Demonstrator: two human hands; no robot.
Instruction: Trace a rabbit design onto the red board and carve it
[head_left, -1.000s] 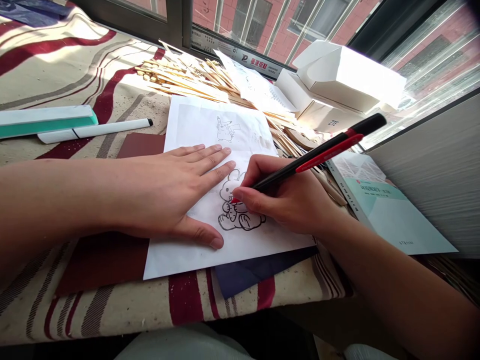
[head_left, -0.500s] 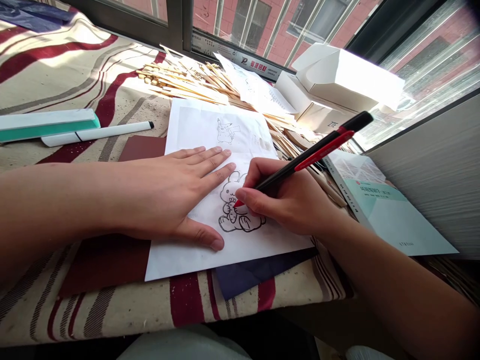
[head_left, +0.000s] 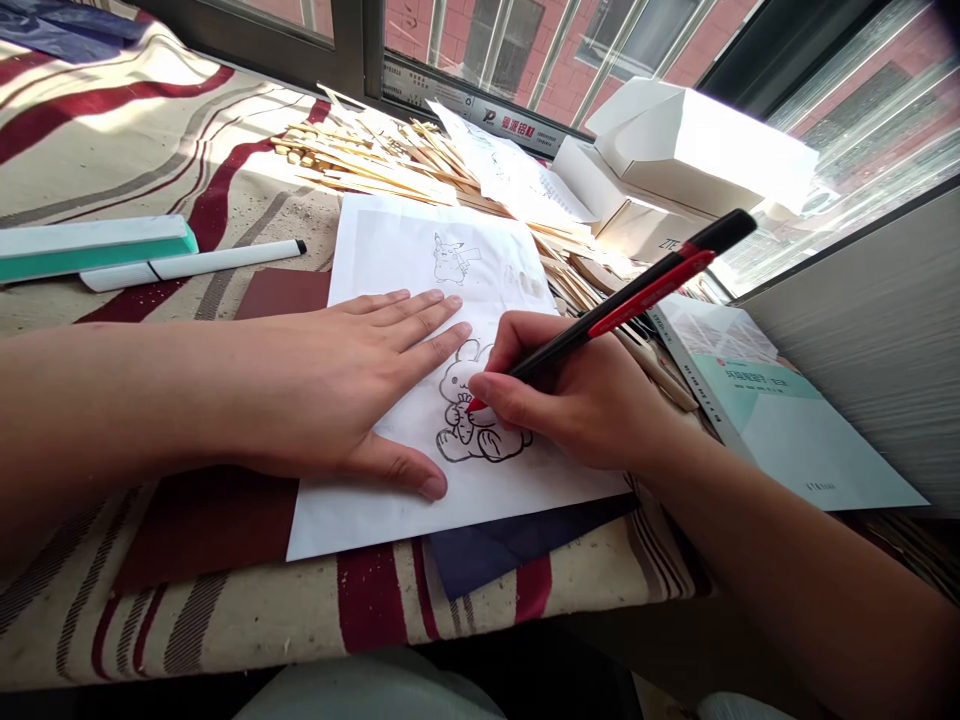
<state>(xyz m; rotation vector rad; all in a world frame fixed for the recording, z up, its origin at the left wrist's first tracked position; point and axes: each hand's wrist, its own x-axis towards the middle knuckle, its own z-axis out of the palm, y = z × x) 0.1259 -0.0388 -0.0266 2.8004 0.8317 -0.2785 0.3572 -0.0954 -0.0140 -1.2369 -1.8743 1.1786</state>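
The right hand grips the pen, fingers closed around it, red tip at the rabbit drawing on the paper. The left hand lies flat on the paper, fingers spread wide. The paper overlaps the brown sheet and the blue sheet on the surface; the marker lies left of the paper, apart from it

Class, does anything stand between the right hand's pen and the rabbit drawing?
Nothing visible does. The pen in the right hand has its red tip at the rabbit drawing; the left hand lies on the paper, clear of the tip.
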